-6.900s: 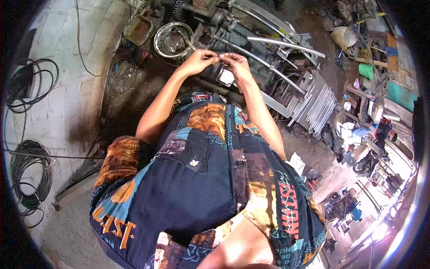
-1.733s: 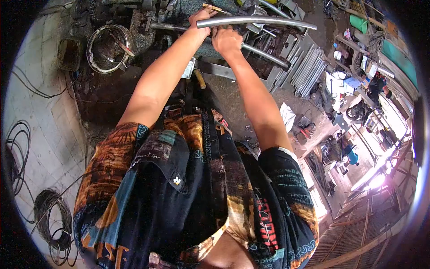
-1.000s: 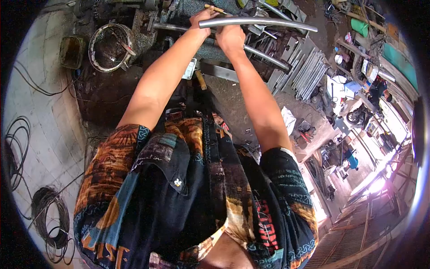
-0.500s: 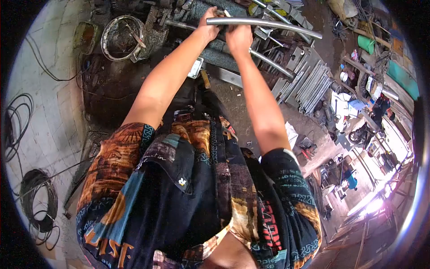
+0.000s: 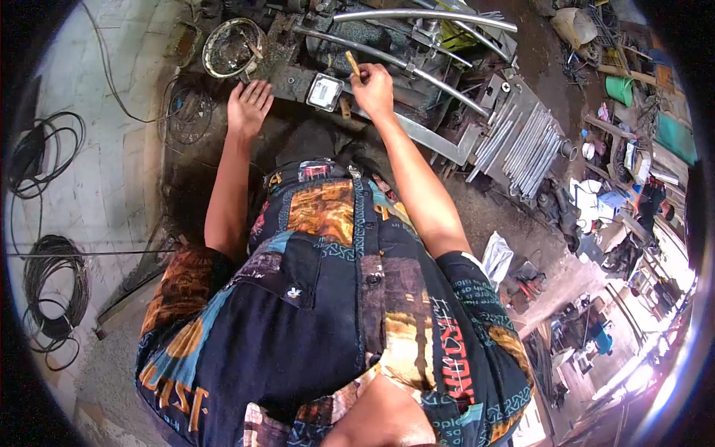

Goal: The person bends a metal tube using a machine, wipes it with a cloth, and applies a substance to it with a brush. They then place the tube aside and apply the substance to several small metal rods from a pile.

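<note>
At the front edge of a greasy machine, my left hand (image 5: 249, 109) is open with fingers extended, just below a round metal bowl (image 5: 234, 48), holding nothing. My right hand (image 5: 373, 91) is closed around a short yellow-brown stick (image 5: 352, 62), which points up past the fingers. Beyond it a curved metal tube (image 5: 424, 14) lies across the top of the machine. A straight metal rod (image 5: 357, 52) runs diagonally behind my right hand. Between the hands sits a small white-faced box (image 5: 325, 92).
Several cut metal tubes (image 5: 531, 153) lie stacked on a plate at the right of the machine. A green container (image 5: 618, 89) and scattered parts are farther right. Coiled black cable (image 5: 56, 287) lies on the pale floor at left.
Both hands have let go of the curved tube, which now rests higher in view. My left hand has moved left and down and opened; my right hand has come down and holds the stick.
</note>
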A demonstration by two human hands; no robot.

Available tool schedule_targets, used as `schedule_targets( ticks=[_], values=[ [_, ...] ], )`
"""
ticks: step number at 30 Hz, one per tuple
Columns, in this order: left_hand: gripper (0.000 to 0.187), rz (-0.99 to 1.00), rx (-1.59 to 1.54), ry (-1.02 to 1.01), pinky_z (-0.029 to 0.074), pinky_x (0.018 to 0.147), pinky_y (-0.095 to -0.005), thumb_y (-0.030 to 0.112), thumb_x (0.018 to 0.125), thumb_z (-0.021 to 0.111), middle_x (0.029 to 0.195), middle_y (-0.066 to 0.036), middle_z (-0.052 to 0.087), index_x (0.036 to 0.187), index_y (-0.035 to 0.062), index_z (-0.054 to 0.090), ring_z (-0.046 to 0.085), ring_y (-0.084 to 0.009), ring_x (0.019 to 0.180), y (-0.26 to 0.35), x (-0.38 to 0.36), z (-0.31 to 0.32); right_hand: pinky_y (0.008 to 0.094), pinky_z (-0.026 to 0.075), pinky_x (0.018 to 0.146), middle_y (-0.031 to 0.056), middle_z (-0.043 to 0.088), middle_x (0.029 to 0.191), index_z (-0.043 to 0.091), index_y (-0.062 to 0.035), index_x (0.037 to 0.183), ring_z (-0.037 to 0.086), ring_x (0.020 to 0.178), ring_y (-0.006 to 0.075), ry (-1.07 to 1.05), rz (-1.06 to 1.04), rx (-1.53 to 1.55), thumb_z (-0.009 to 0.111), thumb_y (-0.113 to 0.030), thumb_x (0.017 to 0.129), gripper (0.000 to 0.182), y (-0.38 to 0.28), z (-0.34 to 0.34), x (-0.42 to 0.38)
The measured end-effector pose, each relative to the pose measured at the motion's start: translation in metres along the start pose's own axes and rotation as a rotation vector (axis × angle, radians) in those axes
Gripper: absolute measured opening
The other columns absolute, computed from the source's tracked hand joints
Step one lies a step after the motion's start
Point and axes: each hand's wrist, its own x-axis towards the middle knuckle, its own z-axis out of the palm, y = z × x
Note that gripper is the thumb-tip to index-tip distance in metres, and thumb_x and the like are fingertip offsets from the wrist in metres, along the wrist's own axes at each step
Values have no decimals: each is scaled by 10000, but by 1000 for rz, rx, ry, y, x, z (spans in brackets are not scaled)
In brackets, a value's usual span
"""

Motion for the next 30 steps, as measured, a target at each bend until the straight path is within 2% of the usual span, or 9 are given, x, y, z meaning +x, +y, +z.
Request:
schedule_targets(
  ticks=[3,8,14,16,19,22,24,26,30],
  values=[
    [512,53,-80,131,422,1029,-430,357,962,436,1365,-126,502,1330,2,441,492,-282,1261,5,3,-17,430,500,781,190,634,874,685,0,916,629,836,356,-9,-71,20,671,-126,738,219,-12,9,4],
    [414,24,-208,127,452,991,-431,334,938,478,1230,-103,579,1196,14,520,558,-260,1161,2,23,-11,434,507,787,205,646,899,692,-5,934,638,861,365,-113,-120,-22,675,-147,740,241,-24,20,8],
    [378,28,-205,53,448,1009,-429,278,961,472,1229,-111,572,1217,3,515,543,-267,1185,-10,24,16,416,521,787,215,684,896,700,-4,934,673,851,351,-296,-18,-26,680,-164,750,245,-35,27,23],
    [386,24,-197,35,450,1005,-419,286,957,485,1205,-99,582,1227,11,519,557,-261,1150,-12,21,14,385,526,786,187,699,915,701,-6,990,689,844,313,-342,-5,-88,695,-215,765,307,-40,33,31],
    [388,43,-204,48,449,1003,-412,294,958,491,1206,-92,583,1225,14,523,562,-253,1137,-14,10,5,398,526,805,200,694,919,707,0,937,678,908,343,-316,10,-195,655,-233,757,299,-38,58,52],
    [390,58,-178,84,449,1002,-404,307,969,483,1203,-86,583,1228,19,524,558,-245,1142,-19,0,-5,403,528,805,208,688,924,703,7,905,674,928,346,-239,117,-254,668,-230,748,286,-53,67,65],
    [389,59,-181,67,458,993,-401,320,979,470,1200,-83,586,1226,25,527,564,-241,1134,-26,-2,-6,407,527,779,207,689,901,696,2,898,678,892,351,-204,71,-261,689,-242,740,291,-31,80,84],
    [386,58,-183,84,462,988,-396,321,982,464,1203,-83,585,1228,29,527,565,-240,1133,-28,-7,2,407,522,752,202,691,876,696,-14,918,681,852,348,-156,-23,-209,705,-252,730,303,-21,85,96],
    [383,58,-168,81,471,972,-379,320,987,458,1207,-83,587,1237,37,521,569,-235,1131,-24,-10,4,398,517,755,195,694,873,699,-30,936,682,841,337,-132,-15,-25,676,-277,760,305,-31,77,81]
  ],
)
